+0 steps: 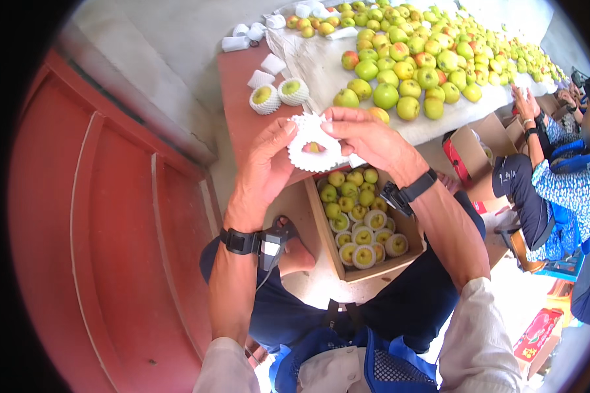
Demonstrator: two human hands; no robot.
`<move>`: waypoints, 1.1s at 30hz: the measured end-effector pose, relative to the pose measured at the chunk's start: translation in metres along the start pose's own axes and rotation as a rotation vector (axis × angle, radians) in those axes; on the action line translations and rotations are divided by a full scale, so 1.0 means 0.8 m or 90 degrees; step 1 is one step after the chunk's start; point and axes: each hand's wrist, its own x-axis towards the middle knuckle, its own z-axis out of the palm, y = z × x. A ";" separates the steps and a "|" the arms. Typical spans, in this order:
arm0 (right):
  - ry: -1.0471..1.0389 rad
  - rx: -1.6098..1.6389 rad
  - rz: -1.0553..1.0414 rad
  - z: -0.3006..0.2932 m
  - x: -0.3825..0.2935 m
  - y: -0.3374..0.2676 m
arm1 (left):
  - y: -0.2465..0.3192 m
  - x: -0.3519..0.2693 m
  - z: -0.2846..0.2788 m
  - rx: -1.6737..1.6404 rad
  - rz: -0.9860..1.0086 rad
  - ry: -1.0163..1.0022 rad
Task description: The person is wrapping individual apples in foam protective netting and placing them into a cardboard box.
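Between my two hands a white foam fruit net (309,131) is stretched, its scalloped edge forming an opening. A bit of pink and yellow shows through that opening; I cannot tell whether it is an apple or something behind. My left hand (270,159) pinches the net's left side with thumb and fingers. On the other side, my right hand (368,135) grips the upper right edge. Just beyond the hands, two netted apples (264,99) rest on the red tabletop (233,93). Below the hands, a cardboard box (319,231) holds bare green apples (349,189) and netted ones (364,256).
Many loose apples (427,77) cover the pale cloth (300,54) on the table. Empty foam nets (274,64) lie along its left end. A red door (118,236) stands at my left. To the right sits a co-worker (565,186) beside an open carton (486,140).
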 end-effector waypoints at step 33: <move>0.443 -0.602 -0.133 -0.039 0.085 0.124 | -0.103 0.059 -0.099 0.546 0.004 0.438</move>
